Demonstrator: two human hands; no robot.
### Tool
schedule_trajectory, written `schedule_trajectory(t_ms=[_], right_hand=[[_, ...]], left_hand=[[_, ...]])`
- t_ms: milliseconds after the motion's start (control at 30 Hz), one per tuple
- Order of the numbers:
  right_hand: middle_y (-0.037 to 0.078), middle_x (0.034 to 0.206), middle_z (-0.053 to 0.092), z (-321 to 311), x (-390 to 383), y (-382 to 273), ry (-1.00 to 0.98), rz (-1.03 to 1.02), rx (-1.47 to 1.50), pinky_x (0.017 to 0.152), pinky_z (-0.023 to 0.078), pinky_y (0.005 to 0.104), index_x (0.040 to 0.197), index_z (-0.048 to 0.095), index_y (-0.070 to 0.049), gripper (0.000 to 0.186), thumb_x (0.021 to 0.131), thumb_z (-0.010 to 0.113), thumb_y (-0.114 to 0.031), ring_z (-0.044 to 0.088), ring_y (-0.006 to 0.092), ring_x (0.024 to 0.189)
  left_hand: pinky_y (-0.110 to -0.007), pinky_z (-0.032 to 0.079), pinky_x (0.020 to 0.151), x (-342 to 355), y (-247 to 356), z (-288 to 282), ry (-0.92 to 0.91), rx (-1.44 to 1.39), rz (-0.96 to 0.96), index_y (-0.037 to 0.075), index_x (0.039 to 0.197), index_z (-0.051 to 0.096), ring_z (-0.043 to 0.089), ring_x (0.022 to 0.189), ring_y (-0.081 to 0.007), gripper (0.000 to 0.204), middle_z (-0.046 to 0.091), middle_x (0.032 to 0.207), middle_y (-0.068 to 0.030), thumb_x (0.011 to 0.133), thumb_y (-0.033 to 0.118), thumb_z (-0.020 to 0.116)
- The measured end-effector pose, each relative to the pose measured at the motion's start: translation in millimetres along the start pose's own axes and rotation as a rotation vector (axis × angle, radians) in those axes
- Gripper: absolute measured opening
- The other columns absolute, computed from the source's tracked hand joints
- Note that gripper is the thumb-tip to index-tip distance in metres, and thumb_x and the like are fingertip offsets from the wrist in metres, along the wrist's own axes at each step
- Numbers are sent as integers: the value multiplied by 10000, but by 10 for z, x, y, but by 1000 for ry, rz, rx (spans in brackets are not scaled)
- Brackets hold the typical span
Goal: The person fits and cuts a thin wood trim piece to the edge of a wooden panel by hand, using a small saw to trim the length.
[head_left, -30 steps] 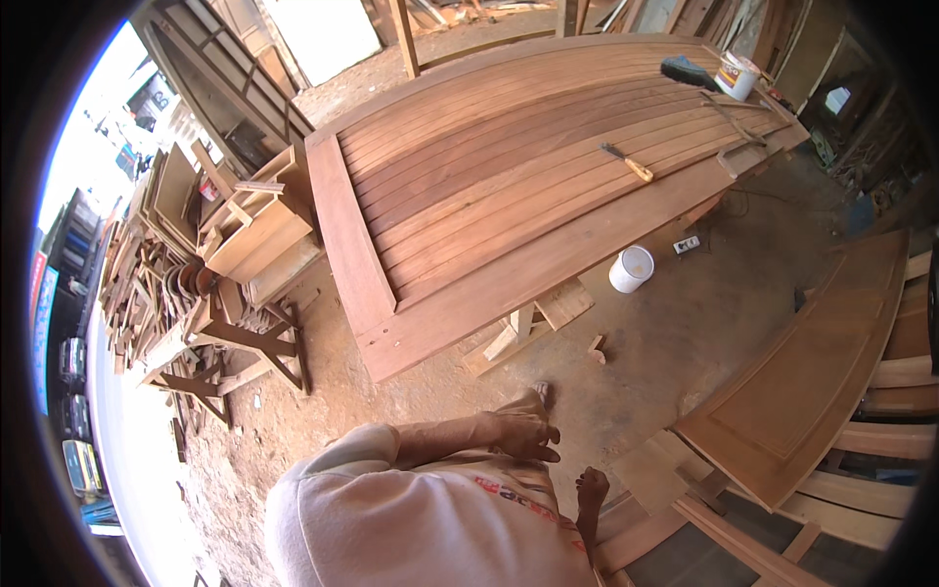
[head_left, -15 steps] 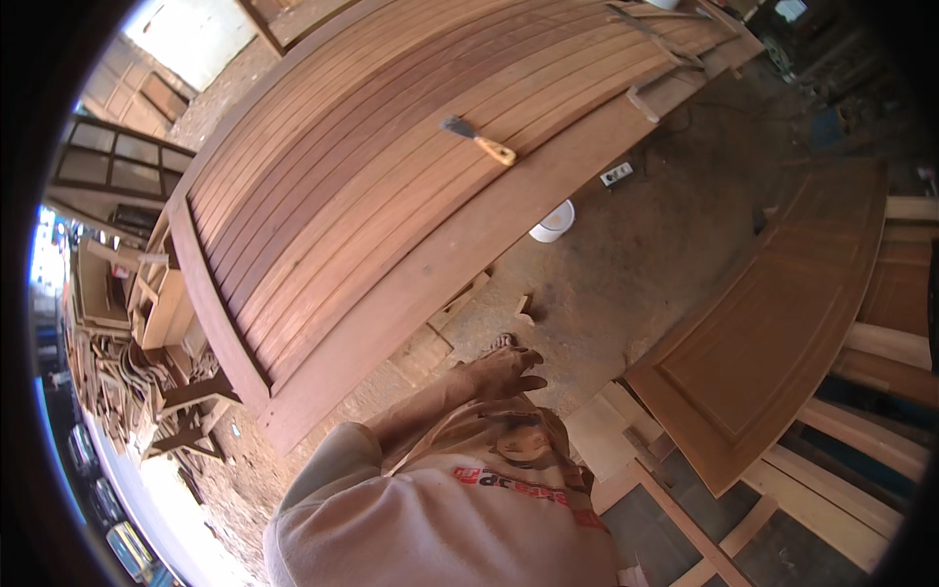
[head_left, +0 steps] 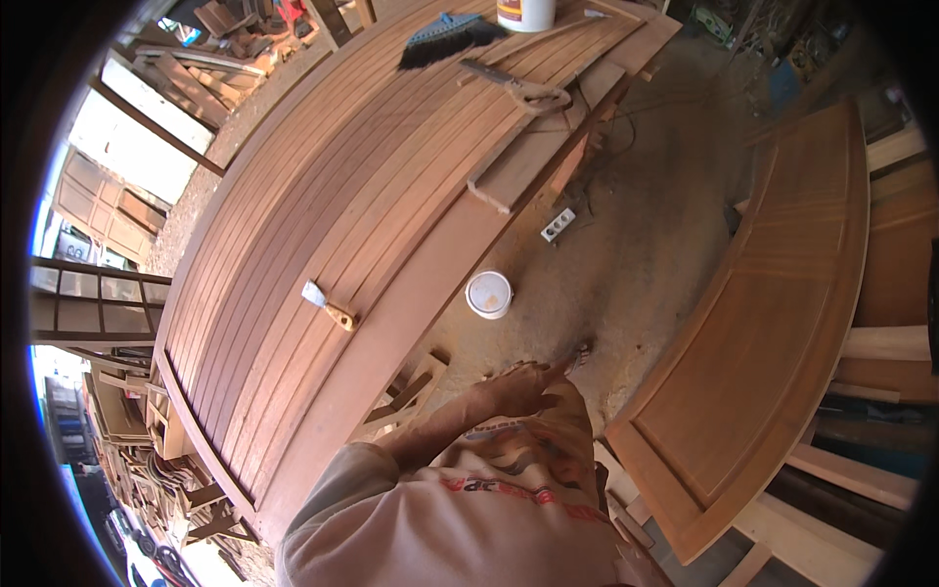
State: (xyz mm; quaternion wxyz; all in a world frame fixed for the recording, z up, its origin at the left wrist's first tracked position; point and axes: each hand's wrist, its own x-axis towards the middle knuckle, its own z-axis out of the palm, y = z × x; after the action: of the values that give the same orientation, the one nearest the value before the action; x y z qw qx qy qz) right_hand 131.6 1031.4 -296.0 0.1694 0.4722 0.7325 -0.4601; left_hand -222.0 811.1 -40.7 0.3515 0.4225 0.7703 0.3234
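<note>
Nearest: one person in a pale shirt; the left hand (head_left: 533, 378) is held in front of the body, off the right border of the slatted panel. Its fingers run together from where I stand, so I cannot tell whether it is wide or narrow; the right hand is out of view, state cannot be told. Work surface: one large slatted panel (head_left: 323, 186), reddish-brown, narrow boards inside a plain wooden border, filling the left and middle. Near right, one brown door (head_left: 743, 323) lies across loose timbers (head_left: 885, 342). Floor between, dusty and stained: one white bucket (head_left: 488, 294) close to the panel's edge, one socket strip (head_left: 558, 225) farther off. On the panel, near to far: one scraper (head_left: 339, 315), yellowish handle; one handsaw (head_left: 533, 95), pale handle; one brush (head_left: 445, 44), blue back, dark bristles; one white tub (head_left: 526, 14) just beside the brush. Left: heaped wood offcuts (head_left: 147, 470), too many to count. Far left: one white board (head_left: 147, 122), standing.
</note>
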Motion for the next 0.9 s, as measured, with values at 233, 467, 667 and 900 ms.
schedule_trajectory(t_ms=[233,467,667,900], right_hand=[[126,758,714,-1051,1752,-796,-87,30,55,637,560,376,994,716,55,347,1004,679,-290,694,211,680],[110,789,695,-2678,3325,-2438,179,-208,233,594,555,356,1111,681,87,338,1047,608,-237,673,202,638],[84,760,680,-3214,4114,-2926,205,-237,201,614,556,357,1097,697,68,364,1059,598,-280,660,196,644],[110,738,716,-3387,4370,-2489,-15,-165,-600,680,561,427,934,757,-96,348,1014,577,-383,716,265,697]], left_hand=[[-494,505,1078,1200,209,-445,-57,62,-199,19,1359,639,649,1236,-419,490,686,1320,-241,1011,361,692],[-516,534,1008,2566,391,-1163,-17,111,-106,42,1356,647,674,1180,-442,493,717,1222,-265,978,350,724],[-470,528,994,3772,259,-1619,-97,-248,82,86,1326,644,690,1162,-401,414,740,1205,-197,988,317,703],[-500,529,975,5449,174,-2284,-131,45,-248,19,1273,640,670,1193,-401,385,702,1248,-224,1010,300,650]])
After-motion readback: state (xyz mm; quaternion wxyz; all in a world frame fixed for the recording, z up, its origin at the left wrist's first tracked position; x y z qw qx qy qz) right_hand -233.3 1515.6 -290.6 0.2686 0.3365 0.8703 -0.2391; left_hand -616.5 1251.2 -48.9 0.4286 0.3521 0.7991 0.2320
